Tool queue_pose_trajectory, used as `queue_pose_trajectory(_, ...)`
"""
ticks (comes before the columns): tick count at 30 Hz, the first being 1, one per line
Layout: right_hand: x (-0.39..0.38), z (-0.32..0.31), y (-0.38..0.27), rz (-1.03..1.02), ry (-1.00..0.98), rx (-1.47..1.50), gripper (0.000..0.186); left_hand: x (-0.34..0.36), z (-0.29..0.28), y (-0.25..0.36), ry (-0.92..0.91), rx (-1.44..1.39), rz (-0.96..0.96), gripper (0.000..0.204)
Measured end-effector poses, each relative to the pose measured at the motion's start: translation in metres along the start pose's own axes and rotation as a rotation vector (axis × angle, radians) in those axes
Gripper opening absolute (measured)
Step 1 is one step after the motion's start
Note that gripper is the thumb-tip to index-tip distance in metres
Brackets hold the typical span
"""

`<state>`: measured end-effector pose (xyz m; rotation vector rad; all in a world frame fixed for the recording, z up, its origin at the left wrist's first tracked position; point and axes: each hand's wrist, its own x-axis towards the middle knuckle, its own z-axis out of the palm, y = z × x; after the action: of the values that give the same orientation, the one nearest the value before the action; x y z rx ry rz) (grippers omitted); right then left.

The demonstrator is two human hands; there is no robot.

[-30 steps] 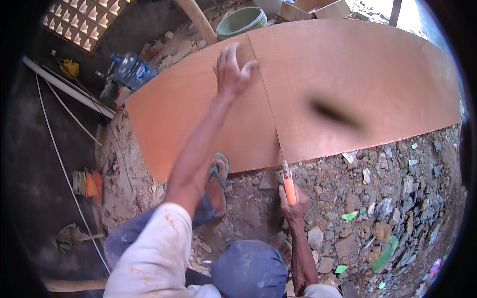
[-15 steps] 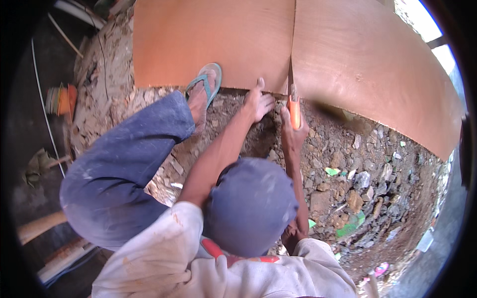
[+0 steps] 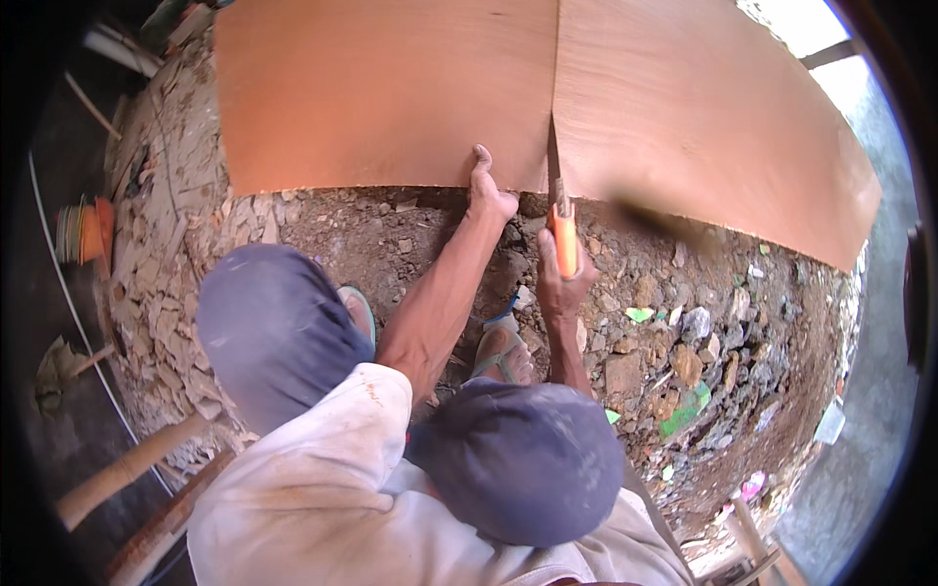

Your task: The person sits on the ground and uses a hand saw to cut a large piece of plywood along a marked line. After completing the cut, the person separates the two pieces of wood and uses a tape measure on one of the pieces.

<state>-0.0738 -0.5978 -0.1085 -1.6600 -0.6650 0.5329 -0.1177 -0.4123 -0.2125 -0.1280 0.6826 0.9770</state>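
Observation:
A thin reddish-brown plywood sheet (image 3: 381, 98) lies in front of me, with a straight cut running away from its near edge. My right hand (image 3: 564, 283) is closed around the orange handle of a handsaw (image 3: 565, 244); its dark blade stands in the cut. Just left of the cut, my left hand (image 3: 491, 198) grips the near edge of the sheet. Its thumb is on top, and the other fingers are hidden beneath the edge.
Broken stones and soil (image 3: 684, 342) cover the ground below the sheet. My bent knees (image 3: 518, 459) and sandalled feet (image 3: 503, 354) are close under my arms. Wooden poles (image 3: 137, 469) lie at lower left, near an orange object (image 3: 96, 231) on the left.
My left foot has come off the sheet and back to the ground. My left hand has gone from spread fingers to gripping the edge. The saw handle has moved slightly nearer me.

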Motion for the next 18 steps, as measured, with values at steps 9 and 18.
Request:
queue_pose_trajectory(9, -0.008, 0.001, -0.069, 0.066, -0.030, -0.096, 0.026, 0.017, -0.016, -0.018, 0.001, -0.151, 0.071, 0.068)
queue_pose_trajectory(18, -0.052, -0.018, 0.000, 0.025, 0.029, -0.194, 0.037, -0.007, 0.006, -0.031, 0.221, -0.070, 0.090, 0.047)
